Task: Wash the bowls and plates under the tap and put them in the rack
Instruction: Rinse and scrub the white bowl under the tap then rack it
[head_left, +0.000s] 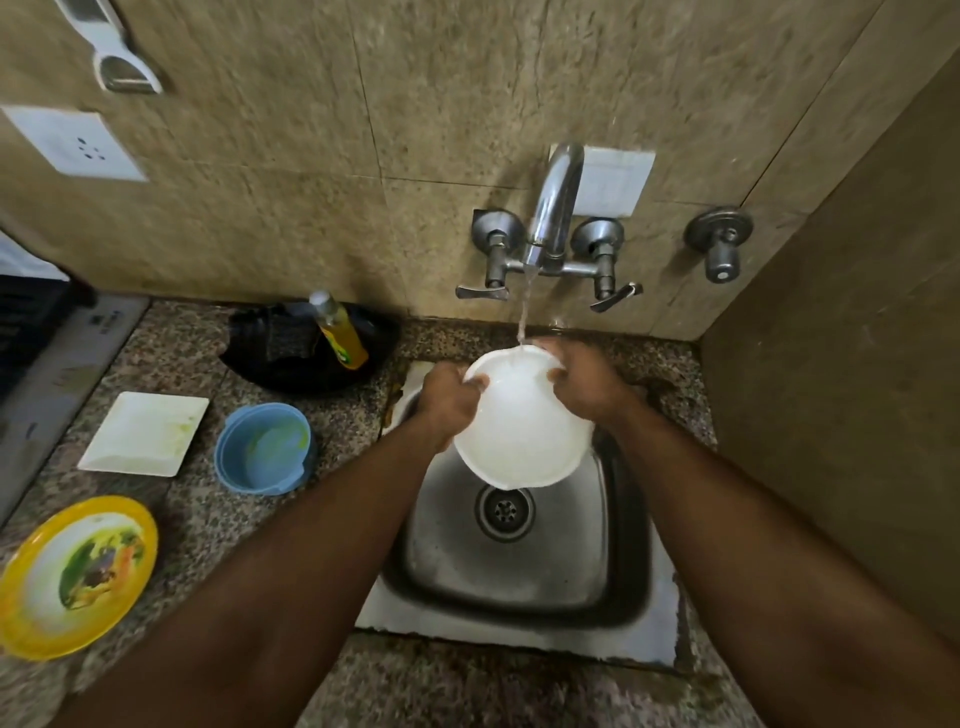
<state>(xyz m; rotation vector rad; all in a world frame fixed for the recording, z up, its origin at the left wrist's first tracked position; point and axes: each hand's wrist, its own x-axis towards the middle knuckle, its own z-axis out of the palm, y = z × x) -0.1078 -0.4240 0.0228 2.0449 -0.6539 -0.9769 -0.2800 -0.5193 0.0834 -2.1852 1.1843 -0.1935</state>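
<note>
Head view shows the left hand (447, 400) and right hand (582, 384), fingers curled round opposite rims, holding the white plate (519, 431) tilted under the tap (553, 208); turning it slowly should rinse every edge.

White plate (522, 436): round, scalloped rim, tilted over sink (519, 566) under running tap (550, 208). Square white plate (145, 434), blue bowl (265, 449), yellow-rimmed plate (78, 574): soiled, on counter (197, 525) left of sink.
</note>
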